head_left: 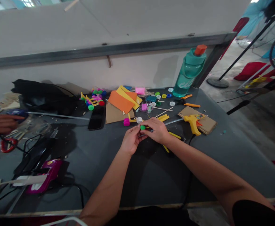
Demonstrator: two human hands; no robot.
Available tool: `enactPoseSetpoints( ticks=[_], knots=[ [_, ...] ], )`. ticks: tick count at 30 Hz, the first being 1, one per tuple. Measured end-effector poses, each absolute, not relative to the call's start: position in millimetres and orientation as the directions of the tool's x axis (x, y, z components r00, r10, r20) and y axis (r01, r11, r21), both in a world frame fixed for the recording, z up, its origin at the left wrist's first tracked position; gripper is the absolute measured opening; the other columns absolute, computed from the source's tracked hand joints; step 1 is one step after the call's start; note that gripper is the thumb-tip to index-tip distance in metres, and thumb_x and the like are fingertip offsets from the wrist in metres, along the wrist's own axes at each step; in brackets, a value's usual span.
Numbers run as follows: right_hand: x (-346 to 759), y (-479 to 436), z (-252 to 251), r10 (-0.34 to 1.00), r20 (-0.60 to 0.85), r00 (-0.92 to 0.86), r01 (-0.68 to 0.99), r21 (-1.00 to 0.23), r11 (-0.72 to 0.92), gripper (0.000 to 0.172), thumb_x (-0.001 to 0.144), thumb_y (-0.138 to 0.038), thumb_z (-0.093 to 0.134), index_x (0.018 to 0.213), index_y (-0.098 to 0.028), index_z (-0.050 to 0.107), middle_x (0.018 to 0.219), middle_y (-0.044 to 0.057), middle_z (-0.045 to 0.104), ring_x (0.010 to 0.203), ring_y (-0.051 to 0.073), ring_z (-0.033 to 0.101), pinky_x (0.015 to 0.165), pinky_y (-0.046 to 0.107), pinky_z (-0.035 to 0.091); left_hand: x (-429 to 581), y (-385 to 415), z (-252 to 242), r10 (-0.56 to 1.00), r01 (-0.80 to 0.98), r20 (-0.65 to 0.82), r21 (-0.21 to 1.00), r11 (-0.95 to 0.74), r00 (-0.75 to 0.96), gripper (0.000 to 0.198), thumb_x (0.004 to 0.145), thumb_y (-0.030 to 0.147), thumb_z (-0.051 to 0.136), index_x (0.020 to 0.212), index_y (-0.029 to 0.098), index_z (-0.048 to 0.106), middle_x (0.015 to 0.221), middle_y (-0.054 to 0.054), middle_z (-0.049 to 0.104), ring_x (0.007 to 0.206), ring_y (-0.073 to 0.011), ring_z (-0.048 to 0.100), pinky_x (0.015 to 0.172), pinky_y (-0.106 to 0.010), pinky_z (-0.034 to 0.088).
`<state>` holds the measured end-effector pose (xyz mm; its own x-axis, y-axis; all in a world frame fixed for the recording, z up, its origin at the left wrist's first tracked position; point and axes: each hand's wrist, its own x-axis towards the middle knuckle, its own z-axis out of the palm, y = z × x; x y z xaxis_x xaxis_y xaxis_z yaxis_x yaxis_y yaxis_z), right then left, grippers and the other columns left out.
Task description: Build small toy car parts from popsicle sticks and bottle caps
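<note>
A green bottle cap (142, 127) is pinched in the fingertips of my left hand (131, 140), which is closed. My right hand (158, 131) is closed too, its fingertips meeting at the cap's right side and partly hiding what lies between them. Just beyond the fingers are a white cap (139, 120) and a magenta cap (126, 121) with a yellow strip between them. Whether these join the green cap cannot be made out. Yellow strips (163, 117) lie past my right hand. Under my right wrist shows a yellow-and-black handled tool (174, 135).
A yellow glue gun (194, 123) rests on cardboard at right, near orange-handled pliers (191, 104) and a teal bottle (189, 73). Behind are loose caps and orange sheets (122, 101). At left are a phone (96, 118), a magenta power strip (45, 175), cords and another person's hand (3, 125).
</note>
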<state>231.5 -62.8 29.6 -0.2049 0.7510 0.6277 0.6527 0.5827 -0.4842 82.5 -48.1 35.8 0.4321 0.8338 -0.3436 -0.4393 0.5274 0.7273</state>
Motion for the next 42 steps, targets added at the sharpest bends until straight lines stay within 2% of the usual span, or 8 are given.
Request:
enactPoseSetpoints(
  ticks=[6, 10, 15, 19, 25, 36, 42],
  knots=[
    [232.1, -63.5, 30.4, 0.764, 0.618, -0.186, 0.659, -0.499, 0.563, 0.025, 0.080, -0.025, 0.061, 0.105, -0.022, 0.062, 0.096, 0.004, 0.069, 0.083, 0.019, 0.057, 0.077, 0.034, 0.048, 82.5, -49.3, 34.6, 0.809, -0.446, -0.334, 0.701, 0.556, 0.484, 0.019, 0.072, 0.032, 0.068, 0.078, 0.014, 0.065, 0.076, -0.004, 0.066, 0.067, -0.0128, 0.061, 0.066, -0.030, 0.053],
    [231.9, -62.9, 30.9, 0.742, 0.634, -0.217, 0.633, -0.487, 0.601, 0.032, 0.080, -0.029, 0.062, 0.111, -0.023, 0.060, 0.101, 0.004, 0.068, 0.086, 0.019, 0.058, 0.080, 0.035, 0.047, 82.4, -49.3, 35.8, 0.825, -0.437, -0.334, 0.724, 0.534, 0.456, 0.022, 0.072, 0.034, 0.069, 0.080, 0.013, 0.066, 0.078, -0.005, 0.066, 0.068, -0.0127, 0.061, 0.067, -0.029, 0.054],
    [232.9, -62.4, 30.7, 0.748, 0.633, -0.200, 0.639, -0.494, 0.589, 0.023, 0.082, -0.025, 0.060, 0.104, -0.024, 0.063, 0.096, 0.003, 0.069, 0.082, 0.018, 0.058, 0.078, 0.034, 0.048, 83.7, -50.4, 36.7, 0.838, -0.423, -0.336, 0.746, 0.515, 0.429, 0.029, 0.069, 0.039, 0.071, 0.078, 0.012, 0.066, 0.075, -0.005, 0.066, 0.068, -0.0134, 0.062, 0.064, -0.028, 0.053],
    [232.5, -62.9, 31.1, 0.760, 0.625, -0.179, 0.652, -0.503, 0.567, 0.020, 0.081, -0.025, 0.061, 0.100, -0.023, 0.064, 0.095, 0.003, 0.069, 0.082, 0.019, 0.058, 0.077, 0.034, 0.048, 84.0, -50.4, 37.3, 0.841, -0.428, -0.336, 0.744, 0.513, 0.425, 0.026, 0.066, 0.036, 0.073, 0.077, 0.012, 0.066, 0.071, -0.003, 0.065, 0.065, -0.0124, 0.061, 0.064, -0.028, 0.053],
    [232.0, -62.3, 30.1, 0.759, 0.616, -0.210, 0.640, -0.500, 0.583, 0.028, 0.080, -0.028, 0.062, 0.107, -0.024, 0.061, 0.099, 0.004, 0.068, 0.086, 0.019, 0.058, 0.080, 0.035, 0.047, 83.7, -48.9, 35.1, 0.866, -0.412, -0.330, 0.778, 0.475, 0.376, 0.029, 0.067, 0.039, 0.072, 0.078, 0.012, 0.066, 0.070, -0.003, 0.066, 0.062, -0.0120, 0.061, 0.067, -0.030, 0.053],
    [231.3, -62.6, 29.0, 0.771, 0.608, -0.190, 0.661, -0.501, 0.558, 0.020, 0.081, -0.023, 0.060, 0.101, -0.024, 0.063, 0.096, 0.003, 0.069, 0.086, 0.019, 0.059, 0.079, 0.034, 0.047, 84.4, -49.1, 35.4, 0.875, -0.413, -0.326, 0.785, 0.462, 0.358, 0.030, 0.063, 0.037, 0.075, 0.075, 0.011, 0.066, 0.067, -0.002, 0.064, 0.062, -0.0107, 0.059, 0.068, -0.028, 0.052],
    [230.4, -63.0, 29.4, 0.770, 0.611, -0.187, 0.657, -0.505, 0.560, 0.025, 0.081, -0.024, 0.060, 0.106, -0.025, 0.061, 0.099, 0.003, 0.068, 0.085, 0.019, 0.058, 0.079, 0.035, 0.047, 83.8, -49.1, 33.4, 0.881, -0.410, -0.310, 0.795, 0.447, 0.358, 0.031, 0.064, 0.040, 0.074, 0.078, 0.013, 0.066, 0.069, -0.001, 0.065, 0.061, -0.0103, 0.059, 0.066, -0.027, 0.051]
  ],
)
